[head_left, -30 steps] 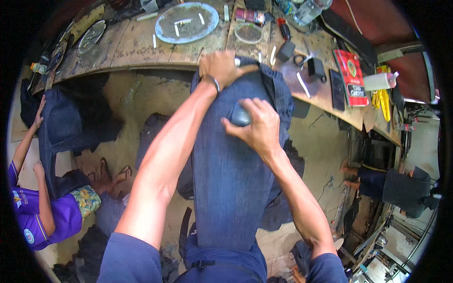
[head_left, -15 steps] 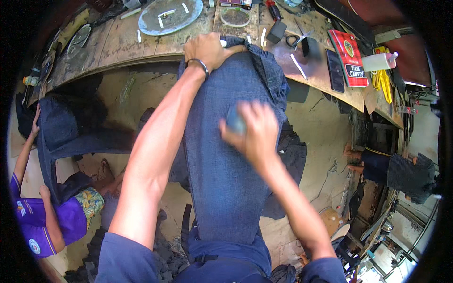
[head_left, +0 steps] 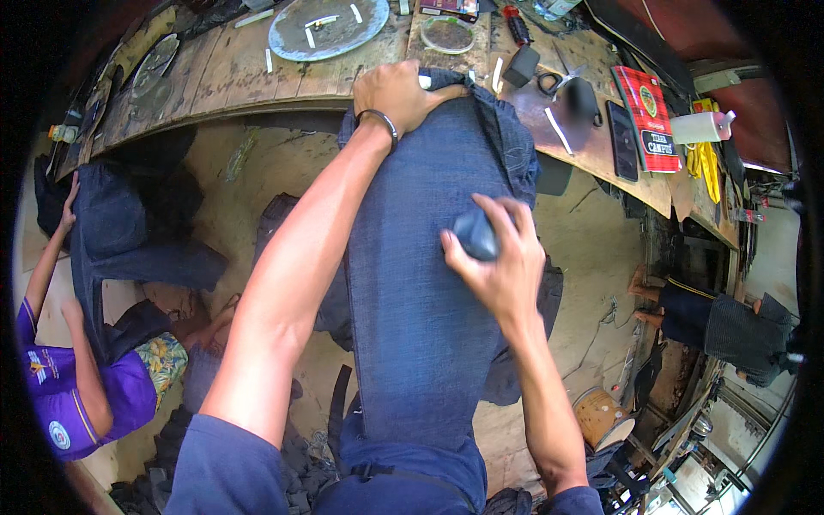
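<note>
A pair of dark blue jeans [head_left: 421,283] stretches from the edge of the worktable toward my waist, its denim drawn smooth. At the far end, my left hand [head_left: 393,93] presses and grips the fabric by the table edge, fingers folded over and thumb out to the right. My right hand [head_left: 506,257] is curled round a rounded, shiny dark blue pad [head_left: 477,235] over the right half of the denim. Whether the pad touches the cloth I cannot tell, and its material is unclear.
On the wooden table [head_left: 232,77] lie a round tray [head_left: 330,39], scissors [head_left: 562,75], a phone [head_left: 622,142], a red book [head_left: 645,116] and a white bottle [head_left: 699,127]. A person in purple [head_left: 94,395] handles dark garments at left. Another person [head_left: 730,326] stands at right.
My right hand and the blue pad have moved to the right and slightly nearer across the denim. My left hand keeps its hold. The whole view has shifted a little.
</note>
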A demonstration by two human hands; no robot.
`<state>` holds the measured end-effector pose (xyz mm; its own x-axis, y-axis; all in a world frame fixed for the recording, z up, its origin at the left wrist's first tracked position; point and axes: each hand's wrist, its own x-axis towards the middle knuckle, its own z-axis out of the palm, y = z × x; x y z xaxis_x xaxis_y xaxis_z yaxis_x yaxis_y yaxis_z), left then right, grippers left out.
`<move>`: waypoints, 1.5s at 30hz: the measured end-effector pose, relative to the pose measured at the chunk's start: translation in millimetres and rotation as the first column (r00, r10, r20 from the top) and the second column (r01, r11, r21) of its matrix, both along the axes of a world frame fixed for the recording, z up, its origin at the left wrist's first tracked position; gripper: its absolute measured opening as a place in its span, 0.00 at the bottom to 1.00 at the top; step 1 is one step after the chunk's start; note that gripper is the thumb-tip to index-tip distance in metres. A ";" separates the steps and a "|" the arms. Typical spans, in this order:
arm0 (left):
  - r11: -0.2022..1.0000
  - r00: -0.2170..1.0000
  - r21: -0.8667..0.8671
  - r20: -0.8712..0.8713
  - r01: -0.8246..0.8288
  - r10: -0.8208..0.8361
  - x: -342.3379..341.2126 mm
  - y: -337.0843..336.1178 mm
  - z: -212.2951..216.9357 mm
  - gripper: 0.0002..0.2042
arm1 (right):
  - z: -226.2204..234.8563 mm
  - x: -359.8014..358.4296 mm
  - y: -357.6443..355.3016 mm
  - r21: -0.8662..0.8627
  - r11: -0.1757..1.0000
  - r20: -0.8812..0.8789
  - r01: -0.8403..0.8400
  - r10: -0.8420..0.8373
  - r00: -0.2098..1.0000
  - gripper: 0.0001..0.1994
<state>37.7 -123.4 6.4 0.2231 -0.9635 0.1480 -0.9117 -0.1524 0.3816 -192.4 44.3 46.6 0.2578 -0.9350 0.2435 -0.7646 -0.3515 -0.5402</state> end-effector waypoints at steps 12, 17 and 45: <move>0.995 1.000 -0.102 -0.015 -0.004 0.003 0.6 -7.6 -22.3 0.48 | 54.4 22.3 79.1 0.782 0.623 -0.340 -0.024 0.459 0.821 0.60; 0.998 0.999 -0.059 -0.034 0.011 -0.013 0.7 -5.7 -16.8 0.48 | 40.8 -4.8 144.0 0.767 0.641 -0.315 -0.031 0.419 0.852 0.60; 0.926 0.994 -0.364 0.087 0.098 -0.071 -6.7 25.0 18.9 0.36 | 22.7 3.4 141.0 0.067 0.958 -0.163 -0.279 0.286 0.944 0.24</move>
<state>31.0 -98.4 25.3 0.1190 -0.8537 0.5071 -0.9417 0.0648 0.3302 -188.9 185.3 69.3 0.5466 -0.8265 0.1346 -0.7190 -0.5457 -0.4305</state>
